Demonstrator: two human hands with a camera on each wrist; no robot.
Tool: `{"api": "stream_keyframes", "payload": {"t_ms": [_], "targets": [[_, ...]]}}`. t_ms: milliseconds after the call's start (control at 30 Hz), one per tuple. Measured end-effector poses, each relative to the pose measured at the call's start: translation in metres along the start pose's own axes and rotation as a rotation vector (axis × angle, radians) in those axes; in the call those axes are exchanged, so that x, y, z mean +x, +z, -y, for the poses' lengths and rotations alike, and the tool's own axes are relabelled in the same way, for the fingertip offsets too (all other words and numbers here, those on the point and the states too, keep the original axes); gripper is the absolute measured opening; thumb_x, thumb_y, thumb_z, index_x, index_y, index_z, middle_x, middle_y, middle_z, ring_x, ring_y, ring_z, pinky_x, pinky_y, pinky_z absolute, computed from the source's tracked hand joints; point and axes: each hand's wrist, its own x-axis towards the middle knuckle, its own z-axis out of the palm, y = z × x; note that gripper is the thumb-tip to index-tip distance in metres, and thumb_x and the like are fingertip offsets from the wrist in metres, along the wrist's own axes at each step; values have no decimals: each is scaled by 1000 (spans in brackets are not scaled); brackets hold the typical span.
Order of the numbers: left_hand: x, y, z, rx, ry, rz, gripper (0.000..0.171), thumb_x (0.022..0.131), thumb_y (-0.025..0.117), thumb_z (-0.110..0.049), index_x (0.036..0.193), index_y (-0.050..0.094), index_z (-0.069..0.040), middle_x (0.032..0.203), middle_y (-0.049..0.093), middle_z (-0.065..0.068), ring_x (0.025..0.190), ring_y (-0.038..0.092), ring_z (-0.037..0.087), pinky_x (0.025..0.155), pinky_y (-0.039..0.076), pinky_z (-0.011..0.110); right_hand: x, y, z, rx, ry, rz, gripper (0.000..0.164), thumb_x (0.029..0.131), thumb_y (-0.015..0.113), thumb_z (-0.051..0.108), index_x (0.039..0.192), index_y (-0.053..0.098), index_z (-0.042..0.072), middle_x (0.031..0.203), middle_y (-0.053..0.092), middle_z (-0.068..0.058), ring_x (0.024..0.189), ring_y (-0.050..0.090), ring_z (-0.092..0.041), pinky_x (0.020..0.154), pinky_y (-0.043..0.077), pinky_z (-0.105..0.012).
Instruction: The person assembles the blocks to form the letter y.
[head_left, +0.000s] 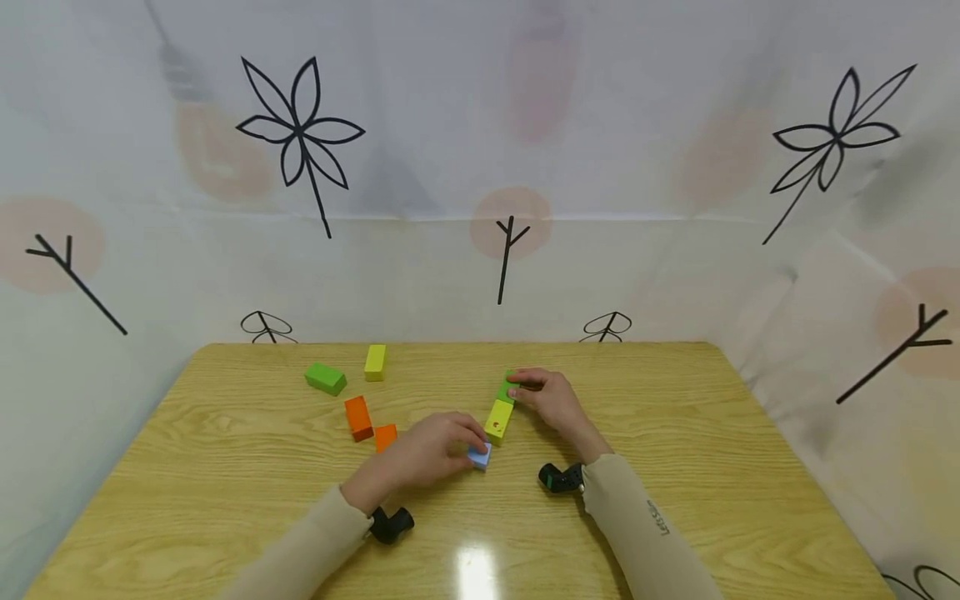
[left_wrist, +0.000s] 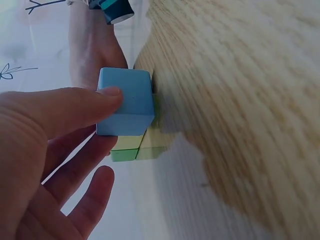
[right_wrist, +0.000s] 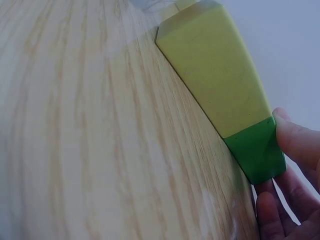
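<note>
My left hand (head_left: 426,450) pinches a light blue block (head_left: 480,455) between thumb and fingers, near the close end of a yellow block (head_left: 498,419). In the left wrist view the thumb lies across one face of the blue block (left_wrist: 132,92). The yellow block bears a small red mark and lies end to end with a green block (head_left: 506,390). My right hand (head_left: 557,407) holds that green block at its far end. The right wrist view shows the green block (right_wrist: 257,150) touching the yellow block (right_wrist: 215,70), both on the table.
On the wooden table (head_left: 660,433), left of the hands, lie a green block (head_left: 326,378), a yellow block (head_left: 375,363), an orange block (head_left: 358,418) and another orange block (head_left: 386,436) partly behind the left hand. A patterned cloth (head_left: 420,275) stands behind the table.
</note>
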Motion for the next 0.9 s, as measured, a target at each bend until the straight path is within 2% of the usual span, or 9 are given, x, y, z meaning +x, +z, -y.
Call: {"api": "stream_keyframes", "payload": {"t_ms": [367,633,900], "targets": [[1,6,2,69,5,-19,18,92,74,-17,109,77,-12,121,65,-5,115,59,14,99,47,31,2,-1,-3,-15,5,14,26,90,75,12,116,75,7,134,60,-12,126,52,-32,104,43,-47],[2,8,5,95,55,-66,13,89,77,-18,102,79,-13,114,63,-5,108,58,12,94,48,27,3,-1,-3,1,8,19,26,91,75,13,116,75,7,135,60,-12,127,52,-33,105,41,-48],[3,10,5,87,64,-93,11,88,78,-17,99,80,-14,109,62,-6,101,59,9,89,49,23,4,-1,-4,2,21,17,25,91,74,12,116,75,7,136,59,-12,128,51,-32,106,41,-48]]}}
